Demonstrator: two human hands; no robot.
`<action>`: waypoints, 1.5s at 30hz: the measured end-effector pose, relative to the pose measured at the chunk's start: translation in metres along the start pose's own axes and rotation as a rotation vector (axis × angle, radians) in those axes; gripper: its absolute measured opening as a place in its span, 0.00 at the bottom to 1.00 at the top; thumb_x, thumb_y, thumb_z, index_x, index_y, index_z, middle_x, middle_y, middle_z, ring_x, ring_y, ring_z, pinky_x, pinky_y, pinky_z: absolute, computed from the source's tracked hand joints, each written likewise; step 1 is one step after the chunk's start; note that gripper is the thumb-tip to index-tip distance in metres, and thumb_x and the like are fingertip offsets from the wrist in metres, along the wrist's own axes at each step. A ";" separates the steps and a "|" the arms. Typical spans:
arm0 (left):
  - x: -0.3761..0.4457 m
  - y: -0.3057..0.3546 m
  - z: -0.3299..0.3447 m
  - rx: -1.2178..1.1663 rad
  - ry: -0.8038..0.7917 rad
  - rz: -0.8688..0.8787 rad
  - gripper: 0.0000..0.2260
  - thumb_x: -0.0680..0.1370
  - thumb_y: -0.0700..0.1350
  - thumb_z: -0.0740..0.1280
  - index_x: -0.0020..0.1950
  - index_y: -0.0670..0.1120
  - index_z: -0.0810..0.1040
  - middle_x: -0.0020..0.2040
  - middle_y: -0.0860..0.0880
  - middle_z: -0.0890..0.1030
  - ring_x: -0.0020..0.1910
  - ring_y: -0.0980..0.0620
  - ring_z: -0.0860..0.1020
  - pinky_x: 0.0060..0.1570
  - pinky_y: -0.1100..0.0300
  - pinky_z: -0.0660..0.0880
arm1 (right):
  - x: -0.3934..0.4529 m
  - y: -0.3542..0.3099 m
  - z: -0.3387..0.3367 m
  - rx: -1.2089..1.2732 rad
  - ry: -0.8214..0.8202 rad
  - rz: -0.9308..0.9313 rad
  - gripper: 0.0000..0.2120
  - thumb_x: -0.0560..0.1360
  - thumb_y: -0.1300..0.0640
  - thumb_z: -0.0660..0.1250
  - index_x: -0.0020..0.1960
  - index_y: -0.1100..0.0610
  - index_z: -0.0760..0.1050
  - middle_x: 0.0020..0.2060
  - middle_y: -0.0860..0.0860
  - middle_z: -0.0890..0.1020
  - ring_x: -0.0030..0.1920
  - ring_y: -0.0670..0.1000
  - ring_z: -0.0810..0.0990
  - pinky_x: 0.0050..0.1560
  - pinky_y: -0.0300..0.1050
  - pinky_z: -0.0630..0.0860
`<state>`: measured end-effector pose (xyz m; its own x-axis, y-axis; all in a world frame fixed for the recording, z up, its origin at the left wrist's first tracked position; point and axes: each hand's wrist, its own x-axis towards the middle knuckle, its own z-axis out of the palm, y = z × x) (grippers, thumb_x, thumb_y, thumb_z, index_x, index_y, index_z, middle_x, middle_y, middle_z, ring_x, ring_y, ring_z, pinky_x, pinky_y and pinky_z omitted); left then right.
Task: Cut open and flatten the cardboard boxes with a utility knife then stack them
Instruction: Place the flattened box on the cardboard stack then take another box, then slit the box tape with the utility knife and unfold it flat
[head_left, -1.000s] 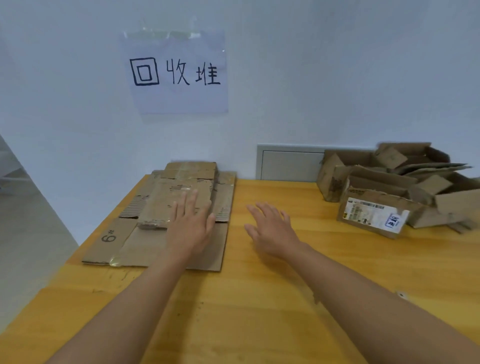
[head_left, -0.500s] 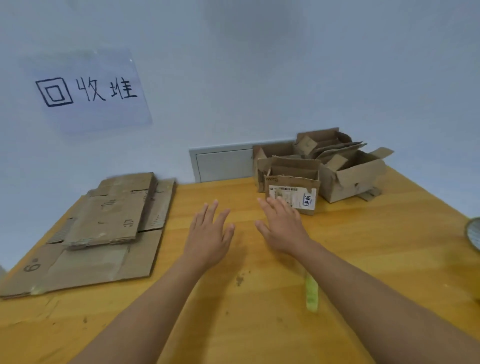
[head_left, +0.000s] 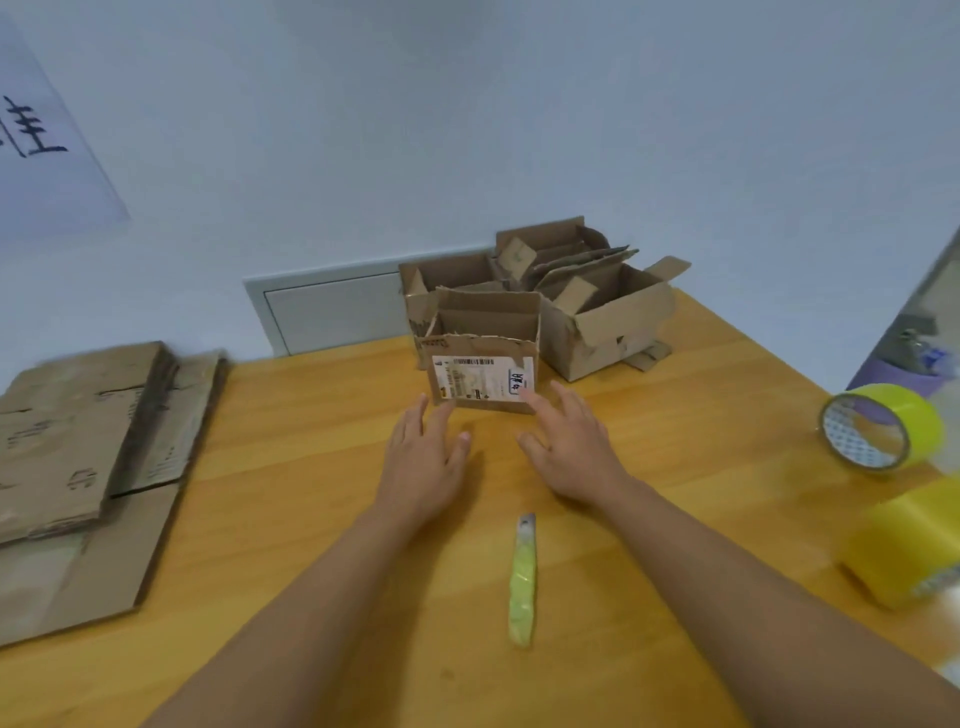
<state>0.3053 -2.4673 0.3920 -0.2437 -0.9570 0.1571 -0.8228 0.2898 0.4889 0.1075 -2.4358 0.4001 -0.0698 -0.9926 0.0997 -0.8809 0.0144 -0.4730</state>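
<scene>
Currently both hands are stretched out flat over the wooden table (head_left: 701, 415), fingers straight and spread, nothing held. Left hand (head_left: 423, 462) is seen palm-down just short of the small labelled box (head_left: 483, 358); its fingertips reach the box's lower left corner, contact cannot be confirmed. Right hand (head_left: 569, 447) is placed near the box's lower right corner, fingertips at or just touching the front face by the white shipping label (head_left: 480, 378). The box is stood upright with its top open and torn along the front edge. Behind and to its right, more open boxes (head_left: 597, 312) are bunched against the wall, loose flaps sticking up. The utility knife (head_left: 522, 582), yellow-green handle, is left lying on the table between the forearms, blade end pointed toward the hands, untouched. Flattened cardboard (head_left: 78, 457) is stacked at the left table edge. Two yellow tape rolls (head_left: 878, 426) are seen at the right edge.
</scene>
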 end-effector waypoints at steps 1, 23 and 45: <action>0.006 -0.001 0.001 -0.024 0.014 -0.011 0.22 0.83 0.55 0.57 0.76 0.53 0.61 0.81 0.45 0.52 0.79 0.46 0.51 0.75 0.50 0.52 | 0.005 0.002 0.001 0.010 -0.006 -0.006 0.26 0.81 0.42 0.59 0.77 0.39 0.57 0.80 0.53 0.51 0.79 0.55 0.49 0.76 0.59 0.54; -0.064 -0.037 -0.071 -0.350 0.155 0.022 0.37 0.77 0.53 0.71 0.78 0.61 0.51 0.66 0.61 0.59 0.62 0.65 0.66 0.60 0.62 0.69 | -0.035 -0.053 -0.003 0.236 0.049 -0.280 0.32 0.80 0.46 0.64 0.79 0.46 0.53 0.75 0.48 0.57 0.68 0.51 0.68 0.60 0.47 0.74; -0.118 -0.057 -0.112 0.373 0.140 0.053 0.40 0.74 0.68 0.65 0.78 0.50 0.56 0.80 0.50 0.55 0.79 0.49 0.52 0.76 0.53 0.51 | -0.121 -0.090 0.015 -0.338 -0.100 0.121 0.24 0.82 0.42 0.53 0.72 0.53 0.60 0.57 0.53 0.78 0.54 0.56 0.78 0.43 0.49 0.75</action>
<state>0.4382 -2.3694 0.4413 -0.2402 -0.9226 0.3018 -0.9471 0.2909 0.1355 0.2019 -2.3191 0.4172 -0.1516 -0.9879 -0.0332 -0.9751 0.1550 -0.1589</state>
